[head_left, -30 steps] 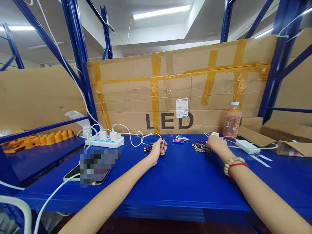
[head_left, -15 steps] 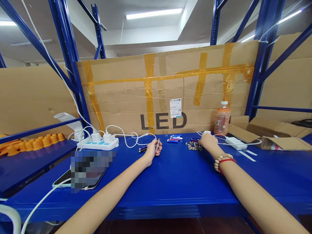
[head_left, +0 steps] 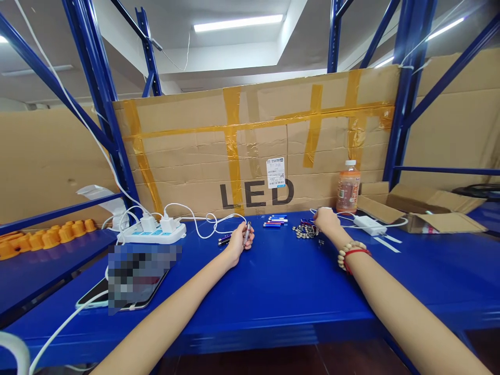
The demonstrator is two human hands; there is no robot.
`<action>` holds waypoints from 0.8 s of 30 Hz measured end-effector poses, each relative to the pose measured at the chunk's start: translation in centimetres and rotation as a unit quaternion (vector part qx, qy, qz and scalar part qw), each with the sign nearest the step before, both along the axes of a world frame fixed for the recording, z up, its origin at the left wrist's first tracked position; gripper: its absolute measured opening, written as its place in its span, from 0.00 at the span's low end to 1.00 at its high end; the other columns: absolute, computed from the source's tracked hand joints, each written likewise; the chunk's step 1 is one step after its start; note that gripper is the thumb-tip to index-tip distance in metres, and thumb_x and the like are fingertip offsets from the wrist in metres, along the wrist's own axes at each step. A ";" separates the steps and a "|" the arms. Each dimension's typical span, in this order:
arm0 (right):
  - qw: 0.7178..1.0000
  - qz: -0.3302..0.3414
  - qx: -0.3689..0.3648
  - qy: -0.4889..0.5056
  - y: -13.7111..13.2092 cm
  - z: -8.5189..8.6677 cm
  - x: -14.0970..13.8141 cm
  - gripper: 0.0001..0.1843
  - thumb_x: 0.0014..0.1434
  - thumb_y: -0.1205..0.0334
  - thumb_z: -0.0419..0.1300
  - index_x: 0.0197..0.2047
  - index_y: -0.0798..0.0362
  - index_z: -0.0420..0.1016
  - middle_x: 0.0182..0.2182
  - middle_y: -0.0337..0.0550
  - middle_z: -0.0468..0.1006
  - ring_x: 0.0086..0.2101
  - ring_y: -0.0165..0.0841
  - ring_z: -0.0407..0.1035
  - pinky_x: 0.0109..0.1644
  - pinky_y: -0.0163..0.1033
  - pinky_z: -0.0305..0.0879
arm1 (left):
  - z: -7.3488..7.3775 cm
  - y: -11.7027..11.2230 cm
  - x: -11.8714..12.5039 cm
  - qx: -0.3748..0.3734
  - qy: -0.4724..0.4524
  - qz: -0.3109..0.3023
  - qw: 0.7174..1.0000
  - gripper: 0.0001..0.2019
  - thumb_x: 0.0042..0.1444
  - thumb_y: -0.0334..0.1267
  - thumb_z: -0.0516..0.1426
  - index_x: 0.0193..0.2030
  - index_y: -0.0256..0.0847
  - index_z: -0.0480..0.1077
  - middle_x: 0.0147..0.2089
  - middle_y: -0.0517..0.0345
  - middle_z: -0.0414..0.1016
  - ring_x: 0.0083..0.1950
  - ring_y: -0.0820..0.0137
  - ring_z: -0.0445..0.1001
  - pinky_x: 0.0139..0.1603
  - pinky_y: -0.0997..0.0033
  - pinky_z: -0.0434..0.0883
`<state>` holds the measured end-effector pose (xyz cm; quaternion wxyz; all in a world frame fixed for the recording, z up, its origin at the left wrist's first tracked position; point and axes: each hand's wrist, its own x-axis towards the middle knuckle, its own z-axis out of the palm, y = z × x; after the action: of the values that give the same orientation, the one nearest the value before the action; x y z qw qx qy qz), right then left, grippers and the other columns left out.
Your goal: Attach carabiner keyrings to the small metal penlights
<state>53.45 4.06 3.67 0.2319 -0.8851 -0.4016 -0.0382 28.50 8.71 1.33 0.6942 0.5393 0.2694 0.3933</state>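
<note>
My left hand (head_left: 239, 242) is closed around a slim silvery cylinder (head_left: 247, 234), which stands nearly upright from the fist. Just behind that hand lie a few dark pen-like tubes (head_left: 224, 239) on the blue table. My right hand (head_left: 327, 221) reaches down at the right edge of a pile of small shiny metal pieces (head_left: 305, 231). Its fingers are curled and mostly hidden behind the back of the hand, so what they grip cannot be made out. Between the hands, farther back, lies a group of blue and white slim tubes (head_left: 275, 222).
On the left are a white power strip (head_left: 152, 232) with cables and a phone-like device (head_left: 144, 299). An orange-labelled bottle (head_left: 348, 188), a white adapter (head_left: 370, 225) and an open cardboard box (head_left: 437, 211) stand at the right. A cardboard sheet (head_left: 187, 156) closes off the back.
The whole view has shifted slightly, so everything sits a little farther left. My left hand keeps its hold on the silvery cylinder, and my right hand stays at the pile of metal pieces.
</note>
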 end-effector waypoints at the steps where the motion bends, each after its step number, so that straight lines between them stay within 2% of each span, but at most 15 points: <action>1: 1.000 0.009 0.015 -0.006 0.0 0.2 -0.1 0.13 0.50 0.71 0.55 0.40 0.60 0.73 0.39 0.56 0.74 0.43 0.42 0.68 0.41 0.40 0.64 | 0.0 0.0 0.0 0.001 0.000 0.000 1.000 0.16 0.56 0.46 0.43 0.26 0.36 0.59 0.15 0.65 0.57 0.13 0.82 0.50 0.16 0.79 0.46; 4: 0.989 0.077 0.123 -0.028 0.2 0.6 -0.6 0.11 0.52 0.66 0.55 0.39 0.57 0.74 0.37 0.50 0.76 0.41 0.37 0.69 0.44 0.38 0.63 | 0.0 0.1 0.1 0.001 0.002 0.003 1.000 0.16 0.55 0.48 0.44 0.26 0.37 0.58 0.15 0.65 0.58 0.13 0.82 0.50 0.16 0.79 0.46; 7: 0.943 0.179 0.280 0.001 0.9 0.8 -1.9 0.10 0.52 0.66 0.55 0.37 0.58 0.74 0.33 0.47 0.76 0.34 0.33 0.71 0.42 0.38 0.66 | 0.0 0.2 0.1 -0.008 -0.002 0.014 1.000 0.16 0.54 0.50 0.45 0.26 0.38 0.56 0.14 0.65 0.59 0.12 0.81 0.50 0.16 0.80 0.46; 9: 0.906 0.235 0.334 0.107 1.3 1.0 -3.2 0.12 0.52 0.65 0.54 0.40 0.59 0.72 0.32 0.46 0.75 0.27 0.30 0.71 0.34 0.36 0.69 | 0.0 0.3 0.2 -0.012 -0.010 0.021 1.000 0.18 0.52 0.53 0.45 0.26 0.39 0.54 0.14 0.66 0.59 0.12 0.81 0.50 0.16 0.80 0.46; 11: 0.858 0.272 0.363 0.241 1.6 1.1 -4.5 0.14 0.51 0.66 0.55 0.43 0.60 0.70 0.32 0.46 0.73 0.24 0.27 0.70 0.29 0.33 0.69 | 0.1 0.3 0.2 -0.008 -0.013 0.025 1.000 0.18 0.50 0.54 0.47 0.26 0.40 0.53 0.14 0.66 0.59 0.12 0.81 0.51 0.16 0.80 0.46; 14: 0.793 0.334 0.348 0.372 1.5 1.2 -6.2 0.16 0.51 0.69 0.56 0.45 0.58 0.68 0.30 0.42 0.72 0.24 0.24 0.69 0.28 0.30 0.69 | 0.0 0.1 0.4 0.022 0.001 0.033 0.999 0.18 0.46 0.52 0.54 0.26 0.40 0.52 0.15 0.67 0.59 0.13 0.82 0.51 0.16 0.80 0.47; 18: 0.738 0.415 0.275 0.456 1.0 0.8 -7.8 0.17 0.50 0.69 0.58 0.45 0.53 0.68 0.32 0.40 0.71 0.24 0.22 0.68 0.28 0.28 0.68 | -0.2 -0.4 0.5 0.080 0.028 0.010 0.996 0.20 0.42 0.50 0.58 0.28 0.40 0.53 0.21 0.65 0.65 0.15 0.83 0.54 0.16 0.80 0.50; 21: 0.717 0.449 0.207 0.491 0.7 0.1 -8.7 0.18 0.48 0.69 0.60 0.45 0.52 0.69 0.35 0.40 0.71 0.25 0.21 0.67 0.28 0.27 0.68 | -0.3 -0.7 0.5 0.104 0.035 -0.013 0.994 0.21 0.41 0.49 0.59 0.27 0.40 0.52 0.23 0.63 0.67 0.15 0.84 0.55 0.17 0.81 0.51; 24: 0.720 0.452 0.143 0.506 0.7 -0.4 -9.3 0.18 0.49 0.69 0.60 0.45 0.52 0.69 0.33 0.41 0.73 0.26 0.22 0.67 0.29 0.27 0.67 | -0.5 -0.6 0.5 0.117 0.031 -0.025 0.992 0.22 0.39 0.45 0.61 0.26 0.41 0.49 0.21 0.64 0.66 0.15 0.84 0.53 0.17 0.82 0.50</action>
<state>44.11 4.73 3.28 0.5143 -0.4420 -0.5666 0.4680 29.01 8.09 0.84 0.6272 0.6352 0.2296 0.3879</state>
